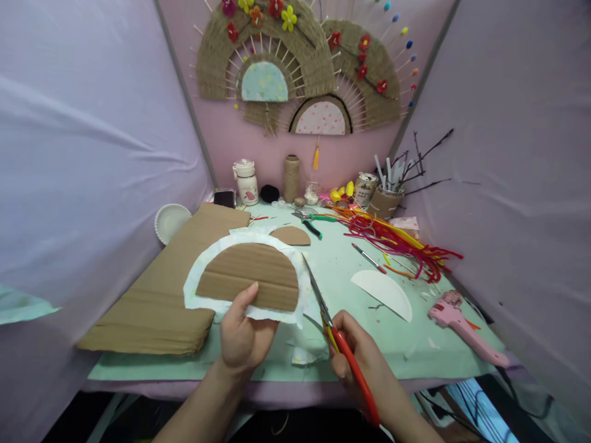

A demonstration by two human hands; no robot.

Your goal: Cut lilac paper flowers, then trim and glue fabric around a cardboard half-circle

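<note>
The left hand (244, 337) is gripping a fabric-bordered cardboard semicircle (249, 274) over the worktop (332, 253), near its front edge. The right hand (369, 357) is grasping red-handled scissors (342, 342), leaving open room before a white semicircle (385, 295).

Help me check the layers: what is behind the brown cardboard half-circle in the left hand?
A pale sheet shows behind the cardboard half-circle, as a border around its curve and below its straight edge. Whatever lies behind its middle is hidden.
</note>
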